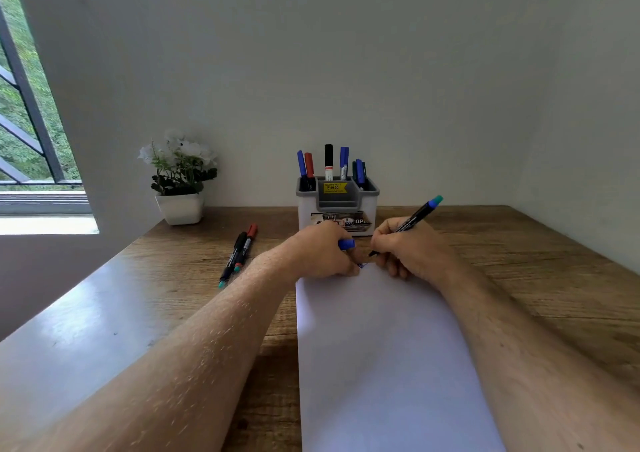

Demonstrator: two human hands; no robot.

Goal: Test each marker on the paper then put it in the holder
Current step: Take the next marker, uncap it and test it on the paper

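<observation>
- Window with dark metal bars (24, 112): far left, green foliage beyond.
- Small white pot of white artificial flowers (180, 181): on the brown wooden table (519, 243), against the wall.
- Two loose slim black-barrelled markers (238, 254), one red-capped, one black-capped: lying side by side on the table, left of my left hand and nearer it than my right; long axes run from near-left to far-right. Not yet tested, I judge.
- My left hand (322, 254): palm down at the far edge of the white sheet of paper (381, 365), fingers curled, its grip closed on a small blue marker cap (346, 244).
- Grey-and-white plastic marker holder (337, 205): just beyond both hands, upright, already carrying blue, red and black markers.
- Small blue test mark (362, 265): on the paper's far edge, between my hands.
- My right hand (408, 254): heel resting on the paper, grip clamped pen-fashion on the uncapped black marker with blue-and-teal tail (415, 217); tip points down-left toward the cap, just apart from it; tail tilts up-right. Capping looks next, then the holder straight ahead.
</observation>
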